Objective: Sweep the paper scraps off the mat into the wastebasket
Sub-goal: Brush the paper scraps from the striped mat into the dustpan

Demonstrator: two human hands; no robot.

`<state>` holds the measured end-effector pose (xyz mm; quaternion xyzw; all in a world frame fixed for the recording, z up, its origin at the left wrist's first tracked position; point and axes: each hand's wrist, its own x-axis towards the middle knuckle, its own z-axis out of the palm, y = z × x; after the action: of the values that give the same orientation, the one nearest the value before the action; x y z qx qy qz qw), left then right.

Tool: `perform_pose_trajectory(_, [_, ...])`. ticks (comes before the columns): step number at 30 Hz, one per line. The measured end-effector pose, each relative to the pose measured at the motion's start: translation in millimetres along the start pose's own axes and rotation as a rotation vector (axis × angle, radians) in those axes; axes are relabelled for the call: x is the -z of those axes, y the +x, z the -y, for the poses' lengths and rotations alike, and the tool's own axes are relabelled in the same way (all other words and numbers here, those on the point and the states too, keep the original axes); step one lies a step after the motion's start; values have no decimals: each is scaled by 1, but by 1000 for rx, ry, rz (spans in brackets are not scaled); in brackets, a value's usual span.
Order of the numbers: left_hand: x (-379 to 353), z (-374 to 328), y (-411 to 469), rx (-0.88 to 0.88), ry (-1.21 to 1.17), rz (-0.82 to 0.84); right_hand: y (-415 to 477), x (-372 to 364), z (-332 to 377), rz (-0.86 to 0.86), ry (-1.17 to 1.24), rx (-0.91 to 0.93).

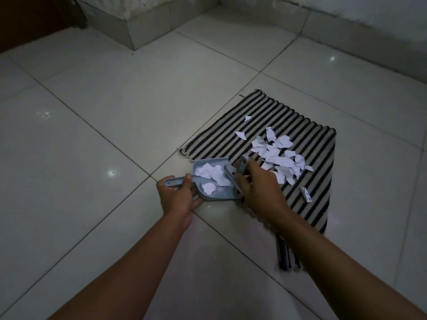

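Observation:
A black-and-white striped mat (231,132) lies on the tiled floor. Several white paper scraps (278,155) are heaped on its middle, with a few loose ones further out. A light blue dustpan (209,197) rests at the mat's left edge with several scraps (211,174) inside. My left hand (176,196) is shut on the dustpan's handle. My right hand (260,189) grips a small grey hand brush (242,165), held at the dustpan's mouth beside the heap. No wastebasket is in view.
Glossy white floor tiles (104,125) stretch to the left and front. A tiled wall base and corner (147,26) run along the back. The mat's near corner (286,255) is folded over on the floor.

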<state>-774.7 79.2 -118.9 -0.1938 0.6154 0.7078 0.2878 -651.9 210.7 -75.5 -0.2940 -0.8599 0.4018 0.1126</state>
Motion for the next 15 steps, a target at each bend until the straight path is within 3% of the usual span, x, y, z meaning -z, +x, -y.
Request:
perform_pose_trajectory(5, [13,14,-6,12,-21,-1,-8,15,-11,-170,13,-63])
perform_pose_trajectory(10, [10,23,-17,48,-59,-9,-32,4,-5,-20,38,-2])
perform_pose_trajectory(15, [0,28,-33,72,-73,37,-37,48,-11,-234,142,-88])
